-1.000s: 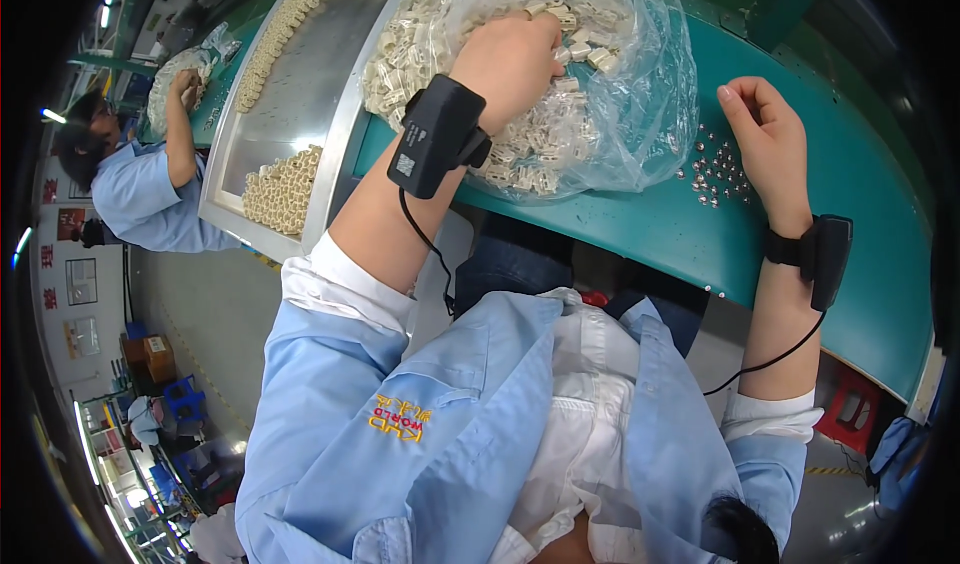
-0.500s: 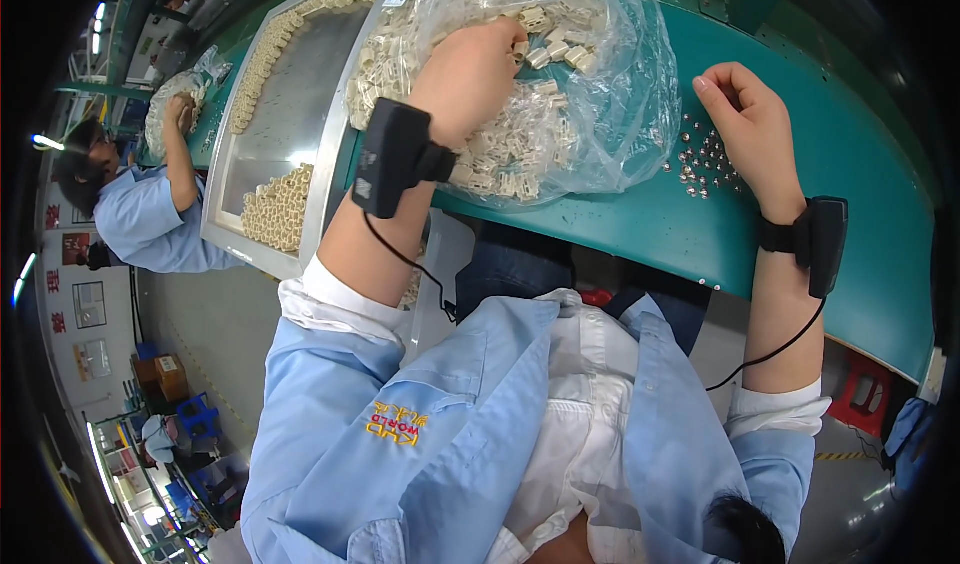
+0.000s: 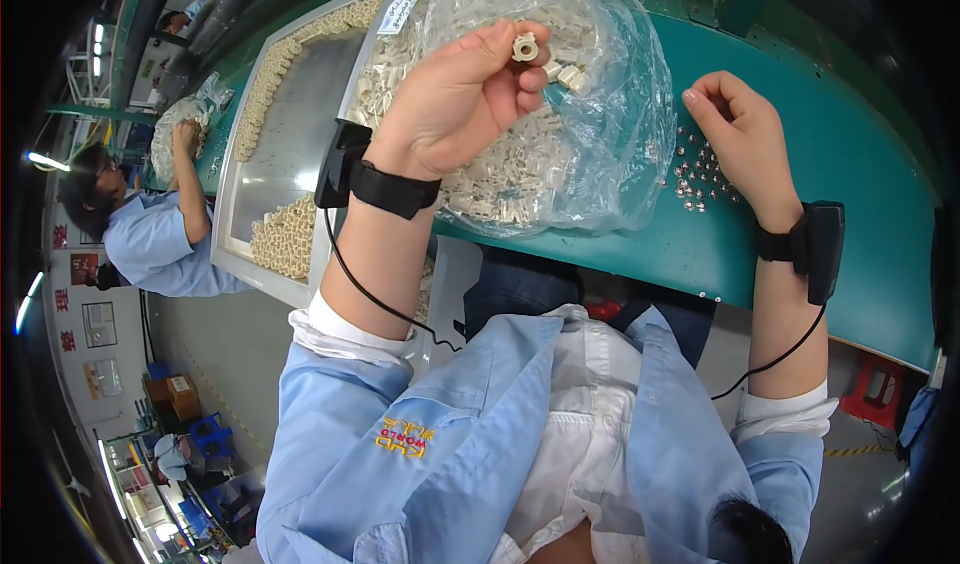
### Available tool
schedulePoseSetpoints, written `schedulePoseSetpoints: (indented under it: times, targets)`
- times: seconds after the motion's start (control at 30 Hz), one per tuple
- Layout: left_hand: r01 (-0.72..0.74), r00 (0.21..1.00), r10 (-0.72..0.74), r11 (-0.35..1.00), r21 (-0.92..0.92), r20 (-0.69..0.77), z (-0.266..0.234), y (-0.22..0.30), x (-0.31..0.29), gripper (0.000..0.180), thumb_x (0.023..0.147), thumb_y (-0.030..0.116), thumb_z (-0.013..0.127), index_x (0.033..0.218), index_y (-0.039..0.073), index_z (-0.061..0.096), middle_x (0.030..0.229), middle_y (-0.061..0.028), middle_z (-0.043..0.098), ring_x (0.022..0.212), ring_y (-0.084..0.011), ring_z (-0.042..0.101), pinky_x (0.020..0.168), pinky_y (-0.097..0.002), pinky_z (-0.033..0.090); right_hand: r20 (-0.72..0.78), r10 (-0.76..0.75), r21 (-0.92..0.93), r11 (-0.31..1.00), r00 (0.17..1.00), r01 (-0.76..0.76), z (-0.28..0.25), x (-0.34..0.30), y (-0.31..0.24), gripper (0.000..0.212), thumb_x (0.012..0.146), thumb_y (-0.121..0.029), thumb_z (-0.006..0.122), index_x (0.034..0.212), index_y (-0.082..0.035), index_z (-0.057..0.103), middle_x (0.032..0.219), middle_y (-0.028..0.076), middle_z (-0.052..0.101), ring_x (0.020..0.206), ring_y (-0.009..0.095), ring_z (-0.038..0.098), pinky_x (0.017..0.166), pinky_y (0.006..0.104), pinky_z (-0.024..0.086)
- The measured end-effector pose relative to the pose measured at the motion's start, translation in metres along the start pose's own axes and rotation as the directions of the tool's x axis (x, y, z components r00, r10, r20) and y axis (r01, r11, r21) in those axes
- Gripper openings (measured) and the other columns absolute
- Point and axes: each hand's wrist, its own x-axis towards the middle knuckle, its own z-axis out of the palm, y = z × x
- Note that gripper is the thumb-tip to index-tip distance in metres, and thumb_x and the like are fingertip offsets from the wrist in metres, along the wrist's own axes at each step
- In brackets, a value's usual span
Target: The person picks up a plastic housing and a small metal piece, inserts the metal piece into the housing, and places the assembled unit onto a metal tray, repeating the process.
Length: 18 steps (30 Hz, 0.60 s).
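Note:
My left hand (image 3: 455, 99) is raised over the clear plastic bag (image 3: 625, 154), gripping a small cream plastic part (image 3: 525, 48) between thumb and fingers. A round hole in this part faces up. Many similar cream pieces (image 3: 510, 179) lie loose in and around the opened bag. Above the green tabletop, my right hand (image 3: 745, 139) has its thumb and fingers curled in toward each other; whatever lies between them is too small or hidden to make out. Just left of that hand, small shiny metal pieces (image 3: 690, 179) are scattered on the table, some partly covered by it.
Left of the bag stands a metal-framed tray (image 3: 325, 174) with rows of cream parts along its edges. Beyond it, a co-worker (image 3: 160, 224) in light blue reaches toward another bag (image 3: 165, 144). A red stool (image 3: 872, 392) stands under the green table (image 3: 850, 214) at right.
My left hand has come up out of the bag's pieces and turned, bringing a cream part into sight. My right hand stays near the metal pieces, fingers curled further in.

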Motion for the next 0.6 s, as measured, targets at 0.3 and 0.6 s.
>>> schedulePoseSetpoints:
  times: [0.3,0.6]
  targets:
    - [0.101,0.992,-0.078,0.963,-0.252,0.102,0.033,-0.011,0.014,0.022,0.096,0.023,0.045,0.101,0.003,0.054,0.089,-0.0047,0.057,0.074,-0.0125,0.054,0.067,-0.0245,0.045,0.048,0.049,-0.019,0.999,0.998,-0.048,-0.008,0.0,-0.003,0.016,0.087,-0.016,0.06,0.086,-0.001,0.057,0.069,-0.003,0.049,0.064,0.005,0.043,0.057,0.0201,0.036]
    - [-0.138,0.968,0.23,0.814,0.564,-0.095,0.029,-0.054,0.056,0.018,0.087,0.018,0.062,0.094,0.002,0.056,0.08,-0.0039,0.062,0.07,-0.0097,0.06,0.063,-0.0212,0.048,0.185,0.095,-0.28,0.959,0.978,-0.04,-0.029,-0.003,-0.004,0.011,0.084,-0.01,0.061,0.088,-0.001,0.06,0.072,0.001,0.054,0.066,0.008,0.049,0.059,0.0226,0.042]
